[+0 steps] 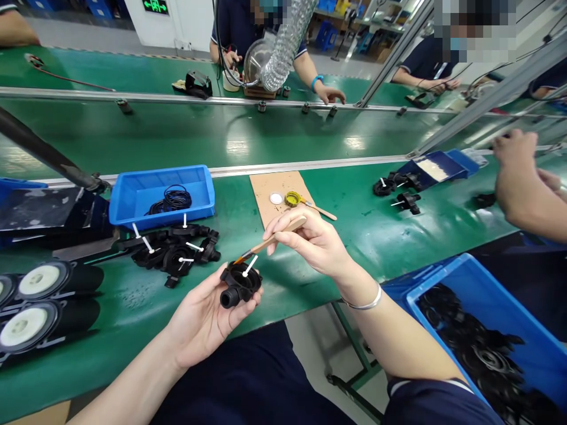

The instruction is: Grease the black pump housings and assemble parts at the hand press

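My left hand (208,321) holds a black plastic housing (241,286) with a round opening facing up and a short pipe stub toward me. A white pin (250,265) stands tilted in the opening. Between the thumb and fingers of my right hand (310,239) is a small paintbrush (272,239) with a wooden handle, its bristles at the housing's rim. Beyond my right hand, a piece of cardboard (266,189) carries a small jar of yellowish liquid (292,199), a white lid (276,198) and a second brush (325,212).
A blue tray (206,192) with black rings (175,199) stands behind several black housings (177,251). Black cylinders with white discs (38,321) lie at left. A blue bin (414,295) of black parts is at right. Co-workers' hands (330,93) and a nearby person's arm (527,189) show around.
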Tool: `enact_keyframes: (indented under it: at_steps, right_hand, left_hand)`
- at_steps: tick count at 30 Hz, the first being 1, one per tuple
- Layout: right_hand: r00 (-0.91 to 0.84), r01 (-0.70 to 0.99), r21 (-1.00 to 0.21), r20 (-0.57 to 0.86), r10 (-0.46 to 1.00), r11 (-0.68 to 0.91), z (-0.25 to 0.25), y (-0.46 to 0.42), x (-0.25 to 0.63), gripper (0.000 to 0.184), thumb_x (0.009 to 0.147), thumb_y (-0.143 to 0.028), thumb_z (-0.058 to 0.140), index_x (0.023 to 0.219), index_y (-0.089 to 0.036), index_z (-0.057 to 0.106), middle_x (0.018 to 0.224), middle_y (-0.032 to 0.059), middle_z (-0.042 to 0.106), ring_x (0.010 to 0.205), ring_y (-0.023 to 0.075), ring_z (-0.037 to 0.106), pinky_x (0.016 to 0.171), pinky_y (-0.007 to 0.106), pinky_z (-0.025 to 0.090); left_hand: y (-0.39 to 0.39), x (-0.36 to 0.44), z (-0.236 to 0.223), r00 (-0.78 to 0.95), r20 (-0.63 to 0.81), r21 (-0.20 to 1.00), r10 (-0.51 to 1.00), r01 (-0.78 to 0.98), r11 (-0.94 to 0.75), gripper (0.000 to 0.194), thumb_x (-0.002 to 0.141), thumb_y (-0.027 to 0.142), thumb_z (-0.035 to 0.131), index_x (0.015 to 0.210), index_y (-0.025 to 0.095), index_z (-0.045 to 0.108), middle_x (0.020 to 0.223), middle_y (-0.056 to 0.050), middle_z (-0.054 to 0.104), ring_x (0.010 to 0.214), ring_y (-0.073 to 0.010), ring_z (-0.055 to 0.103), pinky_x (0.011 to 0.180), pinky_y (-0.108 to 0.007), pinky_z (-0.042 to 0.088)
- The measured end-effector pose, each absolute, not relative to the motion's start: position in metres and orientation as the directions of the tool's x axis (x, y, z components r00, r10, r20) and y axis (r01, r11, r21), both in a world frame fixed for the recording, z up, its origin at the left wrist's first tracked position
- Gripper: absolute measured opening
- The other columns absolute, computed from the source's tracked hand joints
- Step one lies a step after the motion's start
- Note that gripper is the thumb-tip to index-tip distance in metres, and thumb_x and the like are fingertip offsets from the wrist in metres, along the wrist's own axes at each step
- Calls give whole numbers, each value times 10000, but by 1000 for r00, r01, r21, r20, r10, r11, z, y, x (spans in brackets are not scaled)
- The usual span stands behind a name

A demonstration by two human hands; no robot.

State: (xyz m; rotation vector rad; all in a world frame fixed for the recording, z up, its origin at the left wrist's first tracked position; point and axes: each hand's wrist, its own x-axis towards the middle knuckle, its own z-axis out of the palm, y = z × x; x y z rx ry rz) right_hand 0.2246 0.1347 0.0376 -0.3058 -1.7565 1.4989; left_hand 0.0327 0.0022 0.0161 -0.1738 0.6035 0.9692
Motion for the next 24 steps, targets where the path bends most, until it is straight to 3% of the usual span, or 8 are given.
enact_keyframes:
  at_steps: [8, 16, 24]
  right_hand:
    - [-664, -308, -883, 467, 585, 355, 42, 132, 223, 106, 964, -104, 575, 1053, -160, 593, 1024, 44, 685, 818, 101, 715, 761, 274, 618]
    - [-729, 1, -829, 382, 567, 559, 52, 126, 244, 82, 969, -153, 581, 1049, -167, 588, 979, 49, 693, 829, 112, 714, 748, 250, 595]
    - [-646, -118, -839, 472, 600, 532, 47, 121, 240, 120, 974, -139, 568, 1089, -174, 562, 1034, 51, 700, 860, 113, 734, 764, 243, 607]
  left_hand:
    - [2, 35, 16, 420, -529, 171, 738, -798, 577, 419, 1044, 284, 403, 1151, 4, 696, 1060, -215, 752, 909, -228, 767, 852, -293, 635]
    - [3, 37, 13, 377, -548, 214, 747, -800, 561, 370, 1024, 280, 463, 1125, 36, 723, 1084, -198, 759, 939, -244, 761, 866, -321, 637]
    - [4, 39, 18, 320, -577, 251, 752, -806, 535, 341, 1022, 261, 471, 1147, 60, 717, 1128, -171, 757, 999, -252, 754, 895, -325, 633]
